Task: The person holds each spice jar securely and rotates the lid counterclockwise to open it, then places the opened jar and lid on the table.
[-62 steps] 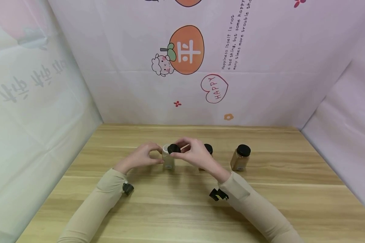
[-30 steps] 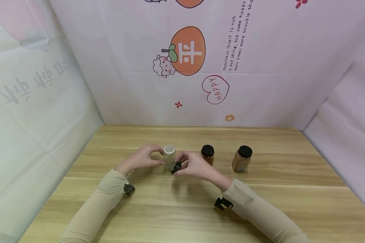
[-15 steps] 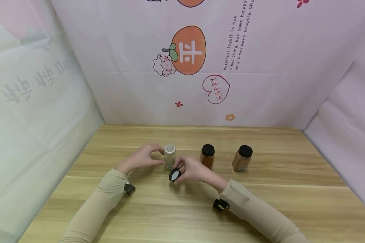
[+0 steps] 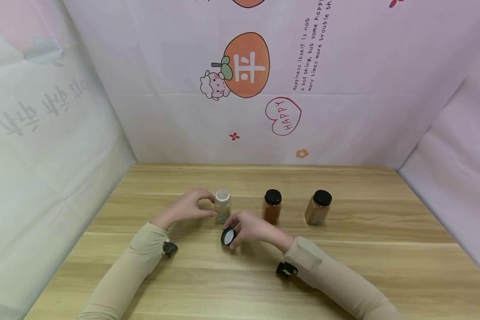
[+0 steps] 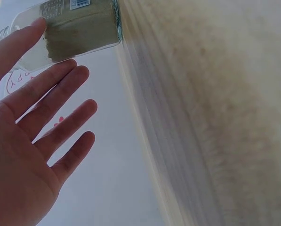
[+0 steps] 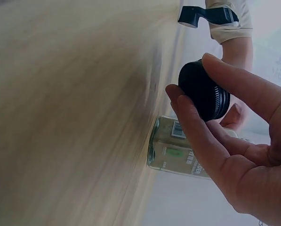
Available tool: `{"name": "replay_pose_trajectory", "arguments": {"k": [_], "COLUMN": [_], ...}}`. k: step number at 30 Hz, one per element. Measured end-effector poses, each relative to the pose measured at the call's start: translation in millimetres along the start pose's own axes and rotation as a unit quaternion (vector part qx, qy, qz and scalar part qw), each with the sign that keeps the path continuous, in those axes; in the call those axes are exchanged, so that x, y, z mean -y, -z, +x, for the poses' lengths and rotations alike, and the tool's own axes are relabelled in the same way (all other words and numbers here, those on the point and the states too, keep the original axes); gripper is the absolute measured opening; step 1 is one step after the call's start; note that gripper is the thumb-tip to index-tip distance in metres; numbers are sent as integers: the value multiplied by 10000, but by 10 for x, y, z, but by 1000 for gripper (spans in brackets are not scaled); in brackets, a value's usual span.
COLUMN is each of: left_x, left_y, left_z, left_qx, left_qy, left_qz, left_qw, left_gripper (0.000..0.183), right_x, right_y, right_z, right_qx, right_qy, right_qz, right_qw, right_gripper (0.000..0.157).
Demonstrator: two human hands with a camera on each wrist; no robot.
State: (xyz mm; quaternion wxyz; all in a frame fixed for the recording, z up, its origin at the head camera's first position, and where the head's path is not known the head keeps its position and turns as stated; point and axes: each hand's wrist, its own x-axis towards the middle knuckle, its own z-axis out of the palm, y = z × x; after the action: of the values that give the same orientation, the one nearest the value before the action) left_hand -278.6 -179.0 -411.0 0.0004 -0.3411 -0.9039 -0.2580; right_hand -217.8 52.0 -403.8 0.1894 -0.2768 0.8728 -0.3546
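In the head view, a clear spice jar (image 4: 222, 211) of pale powder stands upright without its black lid, its white perforated top showing. My left hand (image 4: 190, 205) steadies it from the left, thumb at the front and fingers at the back. From the left wrist view, the thumb overlaps the jar (image 5: 81, 33) and the forefinger tip meets its edge; the other fingers spread away. My right hand (image 4: 250, 229) pinches the black lid (image 6: 199, 89) between thumb and fingers, low in front of the jar. The lid's white inner face (image 4: 229, 237) points toward the head camera, tilted.
To the right stand two more jars with black lids on: one of orange-red powder (image 4: 272, 208), one of tan powder (image 4: 318, 209). All rest on a wood-grain table (image 4: 208, 284). A printed white cloth (image 4: 176, 111) walls the back and sides.
My right hand has carried the lid off the jar's top, down and toward the front, turning its inner face to the head camera. My left hand stays at the jar.
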Motion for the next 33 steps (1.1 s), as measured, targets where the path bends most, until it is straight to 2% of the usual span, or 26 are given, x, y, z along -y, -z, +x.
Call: {"name": "replay_pose_trajectory", "arguments": {"k": [3,10,18,25,33], "left_x": [-8,-26,16,4,2], "left_y": [8,20,-14,1,12], "left_z": [-3,-6,-14,-12,-11], "left_qx": [-1,13,-198,-60,-16], "left_qy": [0,-50,-338,-137,-70], "left_qz": [0,-40,87,8,-18], "left_qw": [10000,10000,9992,9999,10000], "left_gripper": [36,35,36,36,37], "right_x": [11,23,34,43,100], "right_y": [-13,-64,-118,-138,-147], "right_z": [13,44,79,82,85], "right_qx": [64,168,283,437,675], "right_qy": [-6,292,184,190,0], "right_qz": [-61,-596,-403,-391,-757], "right_qw": [10000,9977,9986,9981,9948], "right_gripper": [44,44,44,43,43]}}
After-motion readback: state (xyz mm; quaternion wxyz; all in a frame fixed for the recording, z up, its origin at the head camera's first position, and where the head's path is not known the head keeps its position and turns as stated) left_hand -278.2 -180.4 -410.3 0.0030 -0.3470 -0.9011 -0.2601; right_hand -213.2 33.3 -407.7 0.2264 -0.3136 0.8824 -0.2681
